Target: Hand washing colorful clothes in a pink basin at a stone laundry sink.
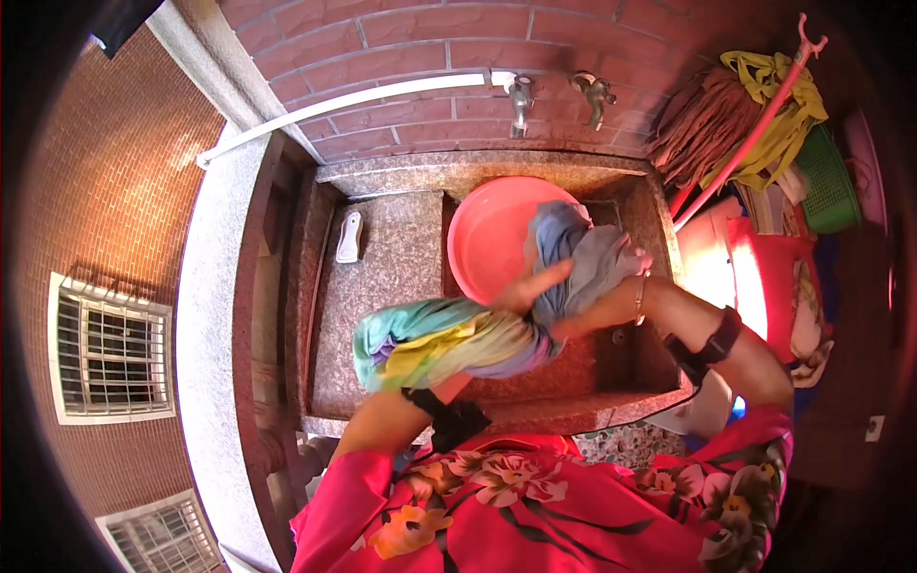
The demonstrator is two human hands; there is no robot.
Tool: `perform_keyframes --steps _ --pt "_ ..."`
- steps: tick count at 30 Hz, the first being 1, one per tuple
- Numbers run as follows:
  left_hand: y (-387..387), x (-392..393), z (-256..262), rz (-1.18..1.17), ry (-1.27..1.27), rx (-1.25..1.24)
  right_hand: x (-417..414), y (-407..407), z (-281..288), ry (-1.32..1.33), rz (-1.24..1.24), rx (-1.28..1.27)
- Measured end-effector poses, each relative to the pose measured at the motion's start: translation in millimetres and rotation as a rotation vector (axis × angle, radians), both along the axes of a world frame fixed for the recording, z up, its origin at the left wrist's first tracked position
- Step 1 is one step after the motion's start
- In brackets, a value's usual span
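Observation:
A bunched, twisted multicoloured cloth (430, 340) stretches over the stone sink (487, 161), teal, yellow and purple at its left end and grey-blue at its right. My left hand (523, 290) grips its middle, with the left forearm partly hidden beneath the cloth. Close beside it, my right hand (591, 315) is closed around the grey-blue part; its fingers are blurred and partly covered. Behind the hands a pink plastic basin (487, 229) rests in the sink, partly covered by the cloth.
A white scrubbing brush (349, 238) lies on the sink's left slab. Two taps (521, 107), (594, 97) project from the brick wall. At right are a mop (706, 118), a yellow-green cloth (788, 122), a red pole (752, 136) and a green basket (827, 183).

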State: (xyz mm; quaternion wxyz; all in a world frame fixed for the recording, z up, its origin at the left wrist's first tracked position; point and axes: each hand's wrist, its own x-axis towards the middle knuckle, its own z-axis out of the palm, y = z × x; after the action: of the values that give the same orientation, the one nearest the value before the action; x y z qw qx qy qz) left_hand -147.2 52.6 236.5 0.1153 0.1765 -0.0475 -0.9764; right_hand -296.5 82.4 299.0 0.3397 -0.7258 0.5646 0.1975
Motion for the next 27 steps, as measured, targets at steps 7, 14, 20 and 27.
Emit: perform_keyframes --steps 7,14,20,27 --pt "21.5 -5.3 -38.3 -0.095 0.407 0.057 -81.9 25.8 -33.0 -0.686 -0.48 0.048" --pt "41.9 -14.9 -49.8 -0.023 0.162 0.071 -97.4 87.9 -151.0 -0.673 -0.788 -0.666" --pt "40.9 -15.3 -40.9 0.037 0.234 0.128 -71.2 130.1 -155.7 -1.825 -1.326 0.326" --pt "66.5 -13.0 -5.1 -0.057 0.318 0.138 1.0 118.1 -142.2 -2.152 -1.35 -0.099"
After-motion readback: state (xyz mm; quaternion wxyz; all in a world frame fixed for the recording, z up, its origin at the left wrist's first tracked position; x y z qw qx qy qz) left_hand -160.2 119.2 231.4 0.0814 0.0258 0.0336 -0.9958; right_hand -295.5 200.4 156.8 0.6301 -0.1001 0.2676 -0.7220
